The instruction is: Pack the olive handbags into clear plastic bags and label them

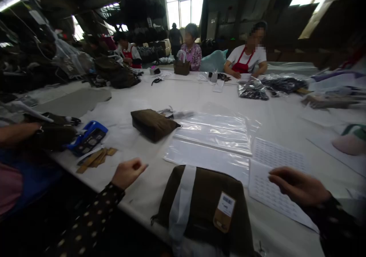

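A dark olive fabric bag (211, 215) lies in front of me, with a pale wrapped strap (183, 199) across it and a brown hang tag (224, 211) bearing a white barcode label. My left hand (128, 174) hovers left of the bag, its fingers curled in and nothing visible in them. My right hand (300, 184) is over the printed label sheets (278, 188) to the right of the bag. Its fingers are bent and drawn together; whatever may be between the tips is hidden. Neither hand touches the bag.
Clear plastic bags (211, 138) lie flat beyond the bag, beside a second olive bag (154, 123). At left are a blue tape dispenser (88, 137), brown tags (97, 159) and a co-worker's arm (20, 133). Several people sit across the table (183, 93), near black plastic-wrapped packages (251, 89).
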The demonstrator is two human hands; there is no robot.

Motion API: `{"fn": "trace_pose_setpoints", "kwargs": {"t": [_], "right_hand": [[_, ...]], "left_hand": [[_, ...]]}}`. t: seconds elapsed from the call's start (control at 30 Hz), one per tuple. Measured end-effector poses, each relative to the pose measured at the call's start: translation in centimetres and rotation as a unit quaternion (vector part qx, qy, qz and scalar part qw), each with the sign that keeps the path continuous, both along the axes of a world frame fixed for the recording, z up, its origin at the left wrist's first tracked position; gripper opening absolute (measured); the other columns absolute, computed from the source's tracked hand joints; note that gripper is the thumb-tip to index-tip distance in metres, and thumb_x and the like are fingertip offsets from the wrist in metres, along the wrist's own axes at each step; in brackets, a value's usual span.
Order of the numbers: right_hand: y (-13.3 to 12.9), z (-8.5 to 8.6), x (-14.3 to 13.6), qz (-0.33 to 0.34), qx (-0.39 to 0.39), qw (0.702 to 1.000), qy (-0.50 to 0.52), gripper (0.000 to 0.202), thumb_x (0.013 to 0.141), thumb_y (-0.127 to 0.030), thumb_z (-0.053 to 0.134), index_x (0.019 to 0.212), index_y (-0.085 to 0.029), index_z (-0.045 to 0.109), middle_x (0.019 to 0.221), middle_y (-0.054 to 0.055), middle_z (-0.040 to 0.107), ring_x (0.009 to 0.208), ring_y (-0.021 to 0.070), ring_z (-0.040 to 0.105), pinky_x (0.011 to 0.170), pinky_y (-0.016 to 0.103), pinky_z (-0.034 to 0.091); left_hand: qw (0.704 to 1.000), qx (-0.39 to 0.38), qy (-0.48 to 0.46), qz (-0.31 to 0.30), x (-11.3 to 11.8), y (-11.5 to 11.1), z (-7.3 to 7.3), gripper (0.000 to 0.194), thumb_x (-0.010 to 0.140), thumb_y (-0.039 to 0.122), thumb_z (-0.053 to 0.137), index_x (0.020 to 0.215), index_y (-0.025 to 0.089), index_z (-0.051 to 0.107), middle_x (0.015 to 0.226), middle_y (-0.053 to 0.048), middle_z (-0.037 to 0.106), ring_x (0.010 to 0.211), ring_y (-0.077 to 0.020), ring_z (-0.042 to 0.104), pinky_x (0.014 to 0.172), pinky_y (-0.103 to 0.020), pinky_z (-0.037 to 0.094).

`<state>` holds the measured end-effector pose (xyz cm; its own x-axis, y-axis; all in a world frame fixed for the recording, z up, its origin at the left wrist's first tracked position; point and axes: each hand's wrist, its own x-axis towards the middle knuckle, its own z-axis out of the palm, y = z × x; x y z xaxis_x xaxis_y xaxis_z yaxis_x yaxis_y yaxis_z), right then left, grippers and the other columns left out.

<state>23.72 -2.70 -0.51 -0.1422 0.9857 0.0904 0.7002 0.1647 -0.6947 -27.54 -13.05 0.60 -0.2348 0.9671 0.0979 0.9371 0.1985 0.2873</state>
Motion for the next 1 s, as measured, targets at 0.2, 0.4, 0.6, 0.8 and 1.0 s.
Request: {"fn": "trace_pose_setpoints", "kwargs": {"t": [0.2, 0.4, 0.6, 0.8, 1.0], "right_hand": [[9.6, -5.9, -10.1, 0.28, -0.096, 0.939, -0.175, 0.015, 0.065, -0.033, 0.059, 0.073, -0.022, 0.065, 0.074, 0.001, 0.064, 0.062, 0.015, 0.055, 0.064, 0.028, 0.043], [11.2, -11.8, -10.6, 0.274, -0.141, 0.93, -0.2, 0.014, 0.059, -0.027, 0.065, 0.071, -0.019, 0.067, 0.078, 0.004, 0.061, 0.068, 0.015, 0.057, 0.065, 0.024, 0.044], [11.4, -12.4, -10.6, 0.28, -0.144, 0.924, -0.219, 0.038, 0.057, -0.037, 0.07, 0.089, -0.017, 0.064, 0.078, 0.004, 0.059, 0.068, 0.0167, 0.055, 0.065, 0.026, 0.042], [11.6, -12.1, -11.3, 0.258, -0.128, 0.923, -0.254, 0.023, 0.082, -0.023, 0.04, 0.073, -0.018, 0.06, 0.076, 0.006, 0.061, 0.073, 0.0178, 0.056, 0.069, 0.027, 0.039], [12.5, -11.1, -11.6, 0.186, -0.136, 0.938, -0.261, 0.039, 0.09, -0.036, 0.024, 0.078, -0.018, 0.056, 0.078, 0.007, 0.061, 0.075, 0.0185, 0.056, 0.068, 0.028, 0.04]], "left_hand": [[0.964, -0.103, -0.061, -0.237, 6.8, 15.0, -3.0, 0.023, 0.073, 0.039, 0.061, 0.084, 0.019, 0.064, 0.087, -0.001, 0.064, 0.08, -0.0138, 0.056, 0.075, -0.023, 0.042], [0.928, -0.243, -0.043, -0.278, 8.1, 19.6, -10.2, 0.019, 0.07, 0.031, 0.068, 0.076, 0.014, 0.063, 0.087, -0.004, 0.062, 0.081, -0.016, 0.057, 0.074, -0.03, 0.047], [0.909, -0.299, -0.066, -0.283, 7.7, 21.6, -11.5, 0.026, 0.086, 0.033, 0.048, 0.104, 0.015, 0.055, 0.103, -0.007, 0.058, 0.087, -0.0164, 0.057, 0.076, -0.037, 0.049], [0.928, -0.256, -0.114, -0.247, 7.7, 21.7, -10.8, 0.027, 0.088, 0.035, 0.045, 0.099, 0.013, 0.056, 0.096, -0.006, 0.06, 0.082, -0.0153, 0.058, 0.074, -0.035, 0.049], [0.933, -0.186, -0.143, -0.271, 7.5, 18.5, -8.3, 0.039, 0.079, 0.046, 0.05, 0.106, 0.019, 0.057, 0.101, -0.004, 0.062, 0.086, -0.0155, 0.057, 0.077, -0.025, 0.044]]}}
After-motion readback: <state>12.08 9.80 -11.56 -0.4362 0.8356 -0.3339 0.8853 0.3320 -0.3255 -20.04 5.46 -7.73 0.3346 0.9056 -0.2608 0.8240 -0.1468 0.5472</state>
